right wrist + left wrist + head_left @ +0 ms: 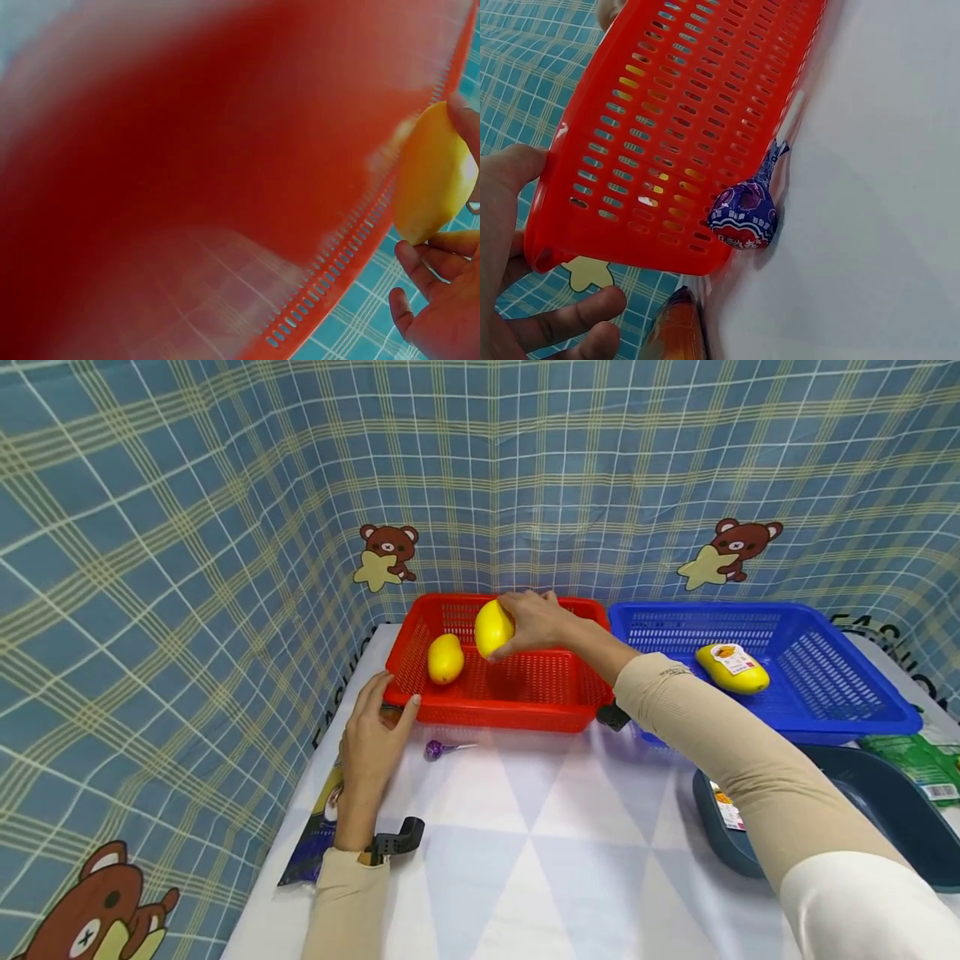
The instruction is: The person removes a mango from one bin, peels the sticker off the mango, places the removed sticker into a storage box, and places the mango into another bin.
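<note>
My right hand [536,622] holds a yellow mango [493,628] between thumb and fingers, raised over the red basket [510,714]. In the right wrist view the same mango [429,176] is pinched at its ends, with the basket blurred in front. A second mango [446,659] lies inside the basket at the left. My left hand [371,735] grips the basket's near left corner. Seen from the left wrist, its thumb is on the rim of the basket [652,150] and a finger goes behind it; two other fingers stand off the rim.
Right of the red basket stands a blue basket [847,724] with a labelled mango [732,668]. A dark basin [888,793] and a green packet [918,760] are at the right. A purple-wrapped lollipop [435,750] lies before the red basket; a dark packet [311,839] is by the left forearm.
</note>
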A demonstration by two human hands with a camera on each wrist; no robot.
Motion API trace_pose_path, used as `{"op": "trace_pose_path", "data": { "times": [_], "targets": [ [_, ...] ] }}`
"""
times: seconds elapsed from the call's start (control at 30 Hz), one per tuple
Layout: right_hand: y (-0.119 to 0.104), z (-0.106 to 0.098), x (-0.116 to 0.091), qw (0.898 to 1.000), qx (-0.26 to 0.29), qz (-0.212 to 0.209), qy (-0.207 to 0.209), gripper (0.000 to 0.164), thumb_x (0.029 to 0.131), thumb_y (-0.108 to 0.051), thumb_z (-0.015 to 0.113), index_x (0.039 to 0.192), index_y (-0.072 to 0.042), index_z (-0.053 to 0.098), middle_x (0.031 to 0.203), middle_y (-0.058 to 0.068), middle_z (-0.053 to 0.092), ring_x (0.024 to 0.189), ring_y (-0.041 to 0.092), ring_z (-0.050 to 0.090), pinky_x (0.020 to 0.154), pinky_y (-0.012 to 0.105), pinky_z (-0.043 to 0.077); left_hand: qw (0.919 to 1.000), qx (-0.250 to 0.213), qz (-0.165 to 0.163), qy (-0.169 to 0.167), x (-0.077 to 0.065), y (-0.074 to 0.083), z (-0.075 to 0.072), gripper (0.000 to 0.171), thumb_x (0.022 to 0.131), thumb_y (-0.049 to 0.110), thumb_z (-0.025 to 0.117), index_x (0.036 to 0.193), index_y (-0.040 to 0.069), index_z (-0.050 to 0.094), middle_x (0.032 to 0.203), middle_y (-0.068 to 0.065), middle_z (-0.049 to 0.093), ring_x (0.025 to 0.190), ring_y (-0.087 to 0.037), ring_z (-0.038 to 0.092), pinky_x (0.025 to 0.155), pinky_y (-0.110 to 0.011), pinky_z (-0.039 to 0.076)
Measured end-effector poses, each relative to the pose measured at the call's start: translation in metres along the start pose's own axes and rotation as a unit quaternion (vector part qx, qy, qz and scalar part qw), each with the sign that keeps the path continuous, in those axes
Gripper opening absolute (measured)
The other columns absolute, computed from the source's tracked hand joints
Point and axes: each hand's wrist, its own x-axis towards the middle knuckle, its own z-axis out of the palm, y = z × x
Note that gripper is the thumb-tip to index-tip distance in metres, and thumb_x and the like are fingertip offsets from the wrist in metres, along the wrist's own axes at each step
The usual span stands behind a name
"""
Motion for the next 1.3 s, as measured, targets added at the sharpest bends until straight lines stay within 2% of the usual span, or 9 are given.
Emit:
{"op": "trace_pose_path", "data": {
  "times": [0.2, 0.27, 0.37, 0.53, 0.73, 0.87, 0.97, 1.17, 1.3],
  "targets": [
    [-0.001, -0.008, 0.007, 0.999, -0.039, -0.005, -0.022, 0.107, 0.072, -0.068, 0.076, 0.152, -0.008, 0.038, 0.151, 0.010, 0.044, 0.127, 0.033, 0.043, 0.093, 0.052, 0.031, 0.9999, 0.004, -0.010, -0.010, -0.001, 0.001, 0.000, 0.066, 0.092, 0.057, 0.062, 0.143, 0.016, 0.056, 0.150, 0.001, 0.048, 0.121, -0.029, 0.059, 0.082, -0.048, 0.056],
    [-0.001, -0.014, 0.010, 0.999, -0.042, -0.008, -0.018, 0.108, 0.073, -0.067, 0.077, 0.153, -0.007, 0.036, 0.152, 0.011, 0.043, 0.128, 0.034, 0.042, 0.092, 0.052, 0.031, 0.9999, 0.002, -0.009, -0.009, 0.000, 0.001, -0.001, 0.066, 0.092, 0.057, 0.062, 0.144, 0.016, 0.056, 0.150, 0.001, 0.048, 0.120, -0.029, 0.060, 0.081, -0.048, 0.056],
    [-0.003, -0.020, 0.016, 0.999, -0.036, -0.012, -0.010, 0.106, 0.074, -0.065, 0.077, 0.152, -0.007, 0.037, 0.152, 0.011, 0.044, 0.129, 0.033, 0.042, 0.093, 0.053, 0.030, 1.0000, 0.003, -0.004, -0.004, 0.001, 0.000, -0.003, 0.065, 0.093, 0.056, 0.063, 0.143, 0.016, 0.056, 0.150, 0.001, 0.048, 0.112, -0.030, 0.063, 0.076, -0.046, 0.057],
    [-0.007, -0.016, 0.028, 0.999, -0.030, -0.017, -0.030, 0.104, 0.074, -0.067, 0.076, 0.152, -0.008, 0.038, 0.151, 0.009, 0.043, 0.128, 0.031, 0.041, 0.093, 0.051, 0.029, 1.0000, 0.001, -0.008, -0.002, 0.000, 0.000, -0.005, 0.064, 0.093, 0.056, 0.063, 0.143, 0.016, 0.057, 0.149, 0.003, 0.049, 0.080, -0.024, 0.065, 0.065, -0.041, 0.054],
    [-0.009, 0.000, 0.040, 0.996, -0.049, -0.004, -0.070, 0.108, 0.072, -0.069, 0.076, 0.153, -0.009, 0.036, 0.153, 0.009, 0.042, 0.131, 0.031, 0.039, 0.100, 0.054, 0.026, 0.9999, 0.000, -0.011, -0.004, -0.002, 0.001, -0.003, 0.064, 0.093, 0.056, 0.063, 0.142, 0.016, 0.057, 0.149, 0.003, 0.049, 0.076, -0.026, 0.063, 0.064, -0.041, 0.053],
    [-0.010, 0.009, 0.045, 0.992, -0.072, 0.003, -0.101, 0.110, 0.073, -0.070, 0.074, 0.155, -0.010, 0.033, 0.153, 0.009, 0.042, 0.130, 0.030, 0.038, 0.101, 0.054, 0.026, 0.9999, -0.002, -0.009, -0.005, -0.003, 0.001, -0.003, 0.064, 0.093, 0.055, 0.063, 0.142, 0.016, 0.057, 0.149, 0.003, 0.050, 0.098, -0.027, 0.066, 0.073, -0.044, 0.056],
    [-0.010, 0.016, 0.047, 0.991, -0.079, 0.011, -0.112, 0.109, 0.073, -0.069, 0.075, 0.155, -0.011, 0.033, 0.152, 0.007, 0.043, 0.130, 0.029, 0.038, 0.103, 0.055, 0.025, 1.0000, -0.007, -0.003, -0.004, -0.003, -0.001, -0.003, 0.063, 0.093, 0.053, 0.064, 0.143, 0.014, 0.056, 0.148, 0.000, 0.050, 0.120, -0.029, 0.060, 0.085, -0.048, 0.055],
    [-0.006, 0.028, 0.050, 0.991, -0.034, 0.019, -0.131, 0.104, 0.074, -0.065, 0.077, 0.152, -0.008, 0.038, 0.147, 0.009, 0.047, 0.130, 0.030, 0.040, 0.103, 0.054, 0.028, 0.9999, -0.012, 0.002, -0.007, -0.001, -0.002, -0.003, 0.063, 0.093, 0.050, 0.066, 0.143, 0.013, 0.056, 0.148, -0.002, 0.050, 0.125, -0.030, 0.057, 0.092, -0.050, 0.053],
    [0.000, 0.039, 0.050, 0.987, 0.001, 0.023, -0.159, 0.105, 0.076, -0.063, 0.077, 0.154, -0.007, 0.033, 0.150, 0.011, 0.044, 0.134, 0.033, 0.037, 0.111, 0.063, 0.023, 0.9999, -0.014, -0.004, -0.008, -0.001, -0.002, -0.003, 0.063, 0.093, 0.050, 0.066, 0.143, 0.013, 0.056, 0.148, -0.003, 0.050, 0.125, -0.030, 0.057, 0.091, -0.050, 0.054]
  ]
}}
